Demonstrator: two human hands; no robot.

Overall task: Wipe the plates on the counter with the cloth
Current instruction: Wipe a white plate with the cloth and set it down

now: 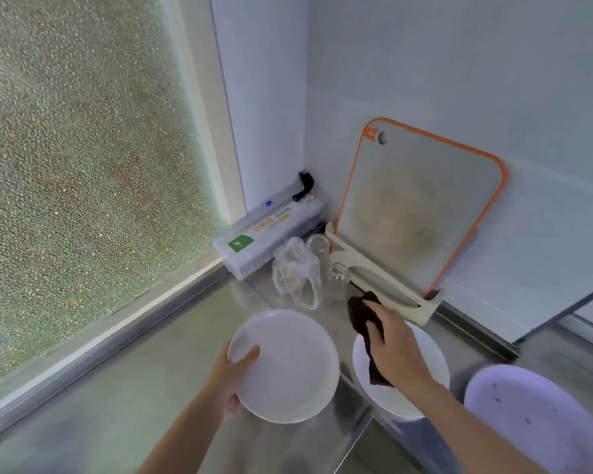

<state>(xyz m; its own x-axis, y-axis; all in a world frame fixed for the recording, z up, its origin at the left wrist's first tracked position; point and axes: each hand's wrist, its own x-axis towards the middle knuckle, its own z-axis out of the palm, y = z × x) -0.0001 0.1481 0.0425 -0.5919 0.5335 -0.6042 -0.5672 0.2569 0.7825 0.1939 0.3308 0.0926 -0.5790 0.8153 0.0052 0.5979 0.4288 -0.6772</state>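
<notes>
1. Frosted window (83, 165) fills the left side; pale walls meet in a corner behind the work area.
2. Steel tabletop (124, 388) runs under everything, with a seam between two sections.
3. Cutting board (421, 213), grey with orange edge, stands tilted against the right wall in a cream holder (384, 285).
4. Lilac plate (541, 425) at lower right, speckled with dark spots (cut off by the frame edge).
5. White plate (288, 364) held tilted above the tabletop by the left hand (231, 381): thumb over the near rim, fingers hidden beneath.
6. Second white plate (425, 357) lies just to its right, partly covered by the right arm.
7. Long white box (271, 230) lies along the window sill in the corner.
8. Right hand (391, 340) is closed around the dark cloth (363, 323), above the second plate; one end of the cloth hangs onto that plate.
9. Crumpled clear bag (295, 271) and glass jars (326, 261) stand behind the plates.
</notes>
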